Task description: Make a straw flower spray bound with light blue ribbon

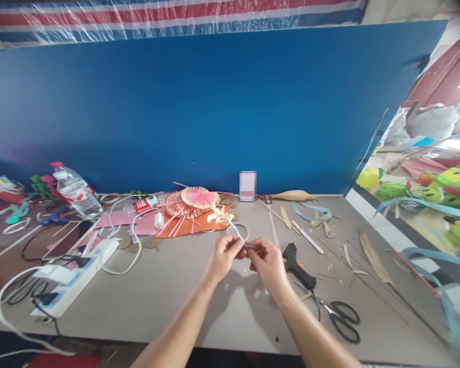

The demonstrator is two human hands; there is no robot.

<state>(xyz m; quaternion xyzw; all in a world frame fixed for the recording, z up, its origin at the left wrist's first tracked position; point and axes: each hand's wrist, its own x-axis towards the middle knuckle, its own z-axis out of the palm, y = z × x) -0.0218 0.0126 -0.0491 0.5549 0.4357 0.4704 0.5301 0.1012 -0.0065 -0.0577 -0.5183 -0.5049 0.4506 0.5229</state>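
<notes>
My left hand [225, 257] is closed in a pinch around the thin light-blue stem [235, 229] of a pale yellow craft flower [220, 216]. The flower points up and away to the left, above the fingers. Close beside it, my right hand [266, 260] pinches a narrow light-blue strip [249, 247] at the lower end of the stem. Whether the strip is wound around the stem or is part of it, I cannot tell. The fingertips of both hands nearly meet over the grey table [164, 296].
Right of my hands lie a black glue gun [301, 268], black-handled scissors [345, 321], a white pen [307, 236] and dried husk pieces [373, 255]. Pink paper fans [199, 199] lie behind on orange paper. To the left are a white power strip [82, 278] with cables and a water bottle [76, 191].
</notes>
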